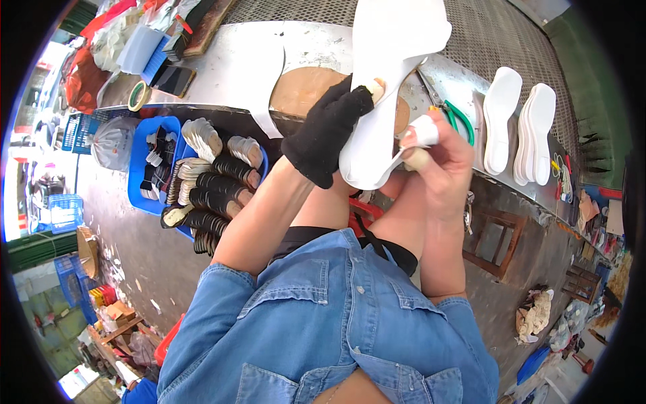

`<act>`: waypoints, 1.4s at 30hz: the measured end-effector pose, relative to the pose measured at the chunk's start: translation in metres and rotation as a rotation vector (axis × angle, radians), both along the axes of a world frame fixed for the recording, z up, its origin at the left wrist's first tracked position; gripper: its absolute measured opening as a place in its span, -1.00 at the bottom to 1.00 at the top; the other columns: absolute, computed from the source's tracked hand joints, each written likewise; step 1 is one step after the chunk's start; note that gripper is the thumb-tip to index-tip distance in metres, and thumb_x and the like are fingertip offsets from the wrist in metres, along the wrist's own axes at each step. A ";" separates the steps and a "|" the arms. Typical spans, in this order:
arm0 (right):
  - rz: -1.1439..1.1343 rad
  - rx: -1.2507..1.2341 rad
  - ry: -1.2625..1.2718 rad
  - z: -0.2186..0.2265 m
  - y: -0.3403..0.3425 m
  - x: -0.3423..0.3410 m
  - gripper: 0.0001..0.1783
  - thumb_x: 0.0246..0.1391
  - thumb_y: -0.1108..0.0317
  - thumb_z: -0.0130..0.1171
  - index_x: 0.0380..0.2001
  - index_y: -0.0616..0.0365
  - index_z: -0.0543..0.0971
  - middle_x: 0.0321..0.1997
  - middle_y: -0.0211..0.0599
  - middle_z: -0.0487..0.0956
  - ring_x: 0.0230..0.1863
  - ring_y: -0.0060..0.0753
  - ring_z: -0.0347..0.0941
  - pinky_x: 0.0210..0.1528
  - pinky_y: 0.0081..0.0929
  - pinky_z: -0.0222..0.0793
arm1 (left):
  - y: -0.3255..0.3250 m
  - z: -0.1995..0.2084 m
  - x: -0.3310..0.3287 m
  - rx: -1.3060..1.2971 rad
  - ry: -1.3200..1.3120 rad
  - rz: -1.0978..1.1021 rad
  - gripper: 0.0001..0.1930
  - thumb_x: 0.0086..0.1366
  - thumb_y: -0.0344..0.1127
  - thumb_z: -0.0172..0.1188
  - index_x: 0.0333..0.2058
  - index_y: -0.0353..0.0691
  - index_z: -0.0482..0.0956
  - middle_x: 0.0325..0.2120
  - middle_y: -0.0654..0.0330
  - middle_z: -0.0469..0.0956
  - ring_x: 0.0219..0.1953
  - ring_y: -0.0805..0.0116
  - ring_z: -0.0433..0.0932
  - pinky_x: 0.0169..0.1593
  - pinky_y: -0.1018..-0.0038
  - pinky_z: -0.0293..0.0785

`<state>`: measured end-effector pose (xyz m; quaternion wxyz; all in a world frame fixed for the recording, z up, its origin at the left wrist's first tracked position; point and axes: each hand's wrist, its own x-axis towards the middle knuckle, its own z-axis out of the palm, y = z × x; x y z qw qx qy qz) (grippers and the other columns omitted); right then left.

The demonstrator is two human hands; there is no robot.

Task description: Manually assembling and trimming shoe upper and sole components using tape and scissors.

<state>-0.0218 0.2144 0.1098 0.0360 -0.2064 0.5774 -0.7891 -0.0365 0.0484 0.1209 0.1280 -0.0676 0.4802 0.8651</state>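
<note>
My left hand (328, 130), in a black fingerless glove, grips a white shoe insole (390, 60) from the left, thumb pressed on its face. My right hand (441, 151), with white tape on two fingertips, pinches the lower edge of the same insole near its rounded heel end. The insole is held upright in front of me, above my lap and the edge of a metal workbench (235, 64).
White insoles (501, 114) and a stack of them (538, 131) lie on the bench at right, beside green-handled pliers (461, 121). A blue crate (145, 161) of black and beige sole pieces sits at left. Tape roll (138, 95), wooden stool (498, 239).
</note>
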 end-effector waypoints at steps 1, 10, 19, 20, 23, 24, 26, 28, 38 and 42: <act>-0.048 -0.024 0.027 0.008 0.001 0.003 -0.81 -0.17 0.68 0.22 -0.39 0.32 0.50 -0.38 -0.34 0.45 -0.50 -0.62 0.43 -0.50 -0.68 0.42 | -0.001 -0.001 0.000 0.001 -0.003 0.002 -0.60 0.23 -0.10 0.10 -0.07 -0.25 0.42 -0.39 0.28 0.47 -0.41 0.57 0.47 -0.39 0.57 0.44; -0.161 0.031 -0.017 0.007 -0.015 0.002 -0.88 -0.15 0.69 0.22 -0.47 0.30 0.56 -0.37 -0.39 0.43 -0.49 -0.66 0.44 -0.59 -0.80 0.35 | -0.008 -0.011 0.001 -0.231 0.241 -0.054 -0.54 0.23 -0.10 0.10 -0.02 -0.34 0.37 -0.33 0.22 0.48 -0.33 0.54 0.43 -0.29 0.58 0.40; -0.137 -0.210 -0.009 -0.008 -0.032 -0.006 0.01 -0.37 0.33 0.48 0.17 0.20 0.12 0.03 -0.26 0.29 0.08 -0.40 0.28 0.04 -0.48 0.27 | 0.005 -0.004 0.010 0.059 0.117 -0.011 -0.54 0.23 -0.05 0.09 -0.02 -0.26 0.38 -0.32 0.27 0.48 -0.33 0.54 0.46 -0.29 0.57 0.42; -0.087 -0.198 -0.057 -0.012 -0.031 -0.001 0.15 -0.44 0.22 0.51 0.23 0.21 0.05 0.15 -0.28 0.19 0.21 -0.38 0.14 0.13 -0.39 0.18 | 0.002 -0.002 0.012 0.133 0.089 -0.047 -0.56 0.23 -0.04 0.08 -0.04 -0.22 0.39 -0.35 0.29 0.47 -0.35 0.54 0.46 -0.30 0.58 0.42; 0.158 -0.333 -0.386 -0.006 -0.037 0.012 0.20 -0.42 0.23 0.49 0.26 0.22 -0.02 0.19 -0.32 0.15 0.24 -0.39 0.08 0.15 -0.41 0.15 | -0.003 -0.012 0.008 0.217 0.098 -0.090 -0.58 0.22 -0.03 0.08 -0.06 -0.20 0.38 -0.37 0.29 0.45 -0.34 0.54 0.45 -0.29 0.58 0.42; 0.172 -0.335 -0.368 -0.010 -0.037 0.010 0.08 -0.32 0.27 0.44 0.24 0.23 0.02 0.19 -0.29 0.17 0.20 -0.40 0.14 0.16 -0.45 0.13 | -0.001 -0.014 0.008 0.250 0.147 -0.106 -0.54 0.21 -0.04 0.09 -0.02 -0.21 0.36 -0.32 0.29 0.46 -0.30 0.55 0.45 -0.26 0.57 0.41; 0.185 -0.368 -0.379 -0.010 -0.035 0.000 -0.01 -0.26 0.28 0.40 0.21 0.23 0.06 0.18 -0.27 0.18 0.19 -0.40 0.15 0.15 -0.45 0.15 | 0.004 -0.012 0.015 0.169 0.123 -0.068 -0.52 0.21 -0.05 0.09 0.01 -0.22 0.34 -0.29 0.28 0.46 -0.28 0.55 0.44 -0.24 0.57 0.40; 0.212 -0.419 -0.360 -0.010 -0.038 -0.012 -0.31 -0.09 0.35 0.26 0.10 0.24 0.18 0.12 -0.24 0.27 0.09 -0.43 0.27 0.07 -0.50 0.24 | 0.000 -0.007 0.016 0.096 0.084 -0.111 -0.47 0.21 -0.11 0.07 0.09 -0.26 0.29 -0.19 0.25 0.46 -0.22 0.54 0.44 -0.17 0.58 0.38; -0.291 0.143 -0.162 0.005 -0.028 -0.003 -0.79 0.04 0.30 0.18 -0.38 0.25 0.51 -0.57 -0.49 0.46 -0.61 -0.75 0.33 -0.75 -0.78 0.16 | 0.003 -0.011 0.006 -0.183 0.296 0.280 -0.62 0.28 -0.17 0.01 -0.01 -0.28 0.35 -0.28 0.26 0.47 -0.29 0.50 0.46 -0.24 0.58 0.40; -0.333 0.441 0.004 -0.003 -0.037 -0.013 -0.74 -0.05 0.29 0.26 -0.54 0.28 0.48 -0.78 -0.41 0.32 -0.74 -0.68 0.17 -0.72 -0.60 0.08 | 0.008 -0.006 0.002 -0.269 0.449 0.328 -0.59 0.31 -0.05 -0.03 -0.05 -0.26 0.36 -0.30 0.20 0.48 -0.29 0.49 0.47 -0.25 0.57 0.41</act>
